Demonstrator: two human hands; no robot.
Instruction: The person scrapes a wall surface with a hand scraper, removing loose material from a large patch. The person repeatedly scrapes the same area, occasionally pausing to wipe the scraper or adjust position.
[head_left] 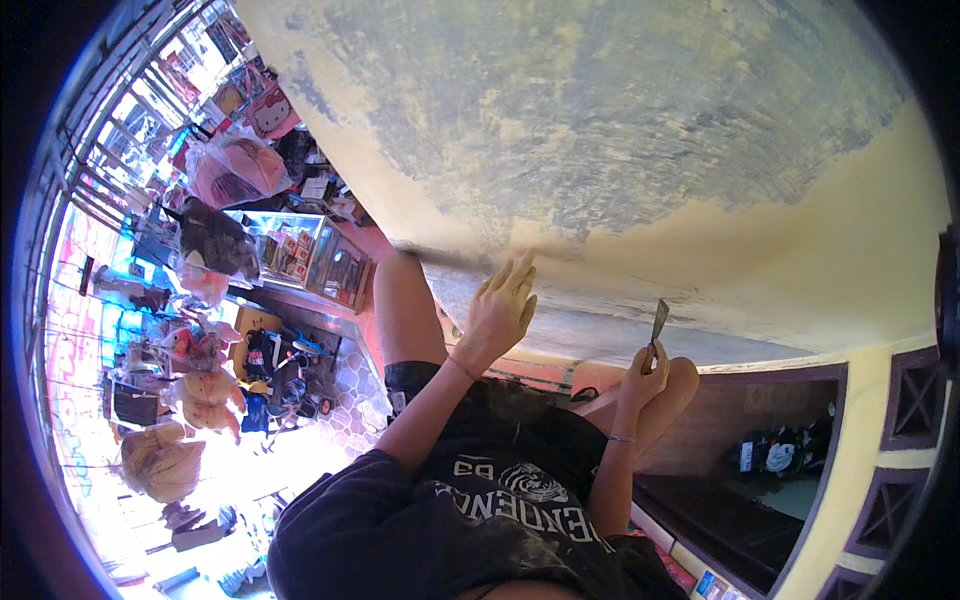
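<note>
A patchy wall (600,120), cream with large scraped grey areas, fills the view in front of me. My left hand (500,308) reaches up to its lower part, fingers stretched out; the fingertips look to be at the surface, though I cannot tell if they touch. In my right hand (646,375) is a scraper (659,320), gripped by its handle near my right knee. Its flat metal blade points up toward the bottom of the wall, and whether it touches is unclear. Dusty marks show on my dark shirt.
On the left stand a glass display case (310,255) with small goods and several hanging bags and plush-like items (205,400) beside a bright barred front. A doorway (740,430) with a dark bench and a cream frame lies at the right. Patterned stone floor (355,400) shows at lower left.
</note>
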